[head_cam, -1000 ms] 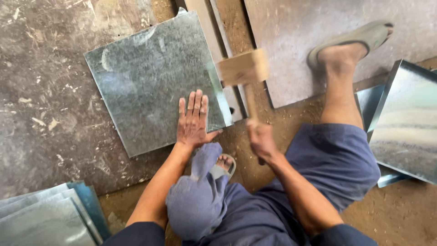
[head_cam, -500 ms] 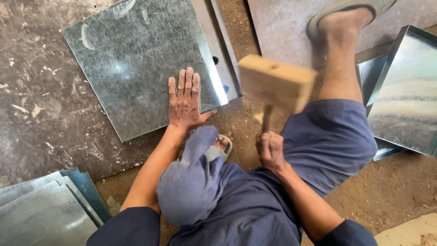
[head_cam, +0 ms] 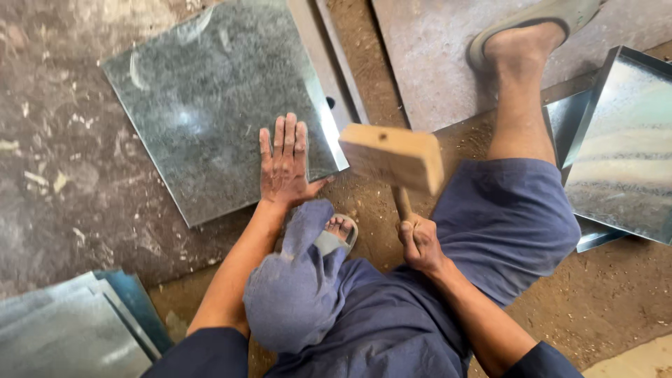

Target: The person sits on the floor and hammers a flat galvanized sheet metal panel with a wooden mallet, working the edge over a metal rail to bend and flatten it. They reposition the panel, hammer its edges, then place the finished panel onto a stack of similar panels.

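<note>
Pressing the metal sheet (head_cam: 210,105) flat with open left hand (head_cam: 285,164), the right hand (head_cam: 418,241) grips the wooden mallet (head_cam: 393,157), raised beside the sheet's edge; next blow needs aim there.

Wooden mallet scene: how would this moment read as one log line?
left hand: flat on metal sheet | right hand: grips wooden mallet, raised beside sheet's edge | stack of sheets: lower left

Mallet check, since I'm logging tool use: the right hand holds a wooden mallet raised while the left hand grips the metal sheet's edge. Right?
Not quite. The head view shows the left hand lying flat, fingers spread, on the metal sheet, not gripping its edge. The right hand does hold the wooden mallet raised.
</note>
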